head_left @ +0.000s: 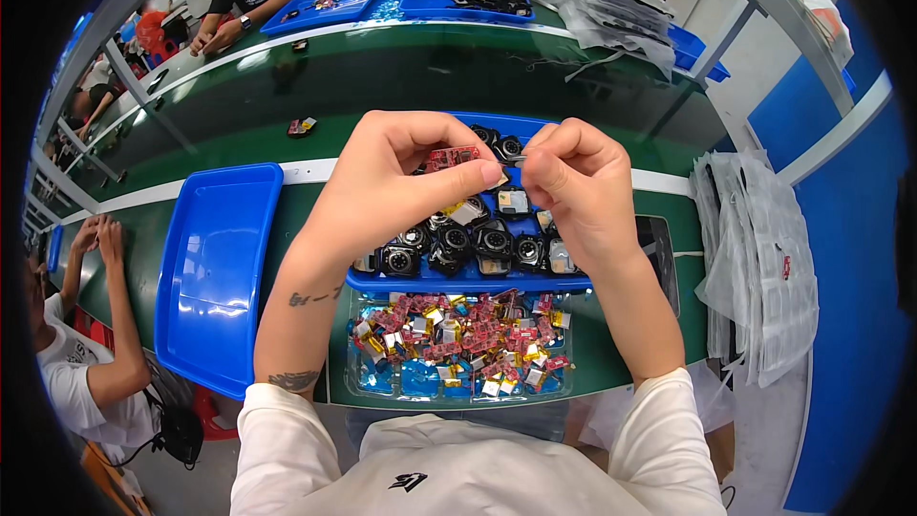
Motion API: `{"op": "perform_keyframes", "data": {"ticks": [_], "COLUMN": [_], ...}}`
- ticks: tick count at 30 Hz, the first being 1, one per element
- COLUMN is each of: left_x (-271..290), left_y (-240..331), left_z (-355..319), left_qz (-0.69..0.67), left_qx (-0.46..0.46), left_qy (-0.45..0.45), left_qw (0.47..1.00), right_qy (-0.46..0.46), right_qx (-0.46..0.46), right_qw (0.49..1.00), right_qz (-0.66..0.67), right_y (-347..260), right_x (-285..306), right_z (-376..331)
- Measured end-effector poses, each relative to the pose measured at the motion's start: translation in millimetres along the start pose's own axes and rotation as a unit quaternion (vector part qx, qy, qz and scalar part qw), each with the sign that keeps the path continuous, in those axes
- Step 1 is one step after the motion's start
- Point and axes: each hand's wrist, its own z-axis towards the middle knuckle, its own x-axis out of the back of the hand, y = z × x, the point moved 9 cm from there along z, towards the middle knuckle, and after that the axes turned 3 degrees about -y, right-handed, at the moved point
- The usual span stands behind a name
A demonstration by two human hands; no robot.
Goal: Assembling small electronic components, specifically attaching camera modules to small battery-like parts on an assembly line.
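Empty blue tray [215, 268] at frame left. Left hand [382, 182], centre, fingers pinched shut on a small red circuit board [451, 157]; right hand [578, 182] fingers closed on its edge, what they hold too small to tell. Below: tray of black round modules [458, 248], bin of red boards [458, 344] mostly full, so much looks left. Green bench [382, 67]; other workers at upper frame, plastic bags [764, 268] right.

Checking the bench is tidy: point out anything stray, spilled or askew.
One stray piece: a small red and yellow component lies alone on the green conveyor surface, far from the clear tray of red circuit boards. The empty blue plastic tray sits slightly askew. Nothing looks spilled.
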Motion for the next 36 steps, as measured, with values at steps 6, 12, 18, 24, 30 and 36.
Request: {"op": "perform_keyframes", "data": {"ticks": [6, 12, 18, 24, 30, 36], "left_x": [-3.1, -1.8, 7.2, 1.7, -8.7, 3.3], "left_y": [-6.6, -7.3, -7.4, -9.6, -3.8, 4.8], "left_z": [2.4, 2.4, 3.0, 4.8, 0.6, -1.1], "left_qz": [-0.044, -0.029, -0.026, -0.014, -0.055, -0.047], "left_qx": [0.001, 0.022, -0.007, -0.001, 0.005, -0.017], "left_qy": [-0.009, -0.001, 0.047, 0.032, -0.047, -0.018], "left_qw": [0.999, 0.999, 0.999, 0.999, 0.997, 0.999], "right_qy": [-0.041, -0.017, 0.014, -0.011, -0.021, 0.009], "right_qx": [-0.074, -0.081, 0.060, 0.068, 0.050, 0.102], "right_qw": [0.988, 0.994, 0.991, 0.988, 0.987, 0.837], "right_qz": [0.127, 0.070, -0.120, -0.135, -0.149, -0.537], "right_y": [18.6, 13.7, -17.7, -12.4, -5.9, -1.5], "right_x": [-10.5, -10.3, -9.9, -16.5, -12.4, 0.2], "right_z": [-5.0, -4.9, -4.5, -6.6, -2.7, 8.8]}}
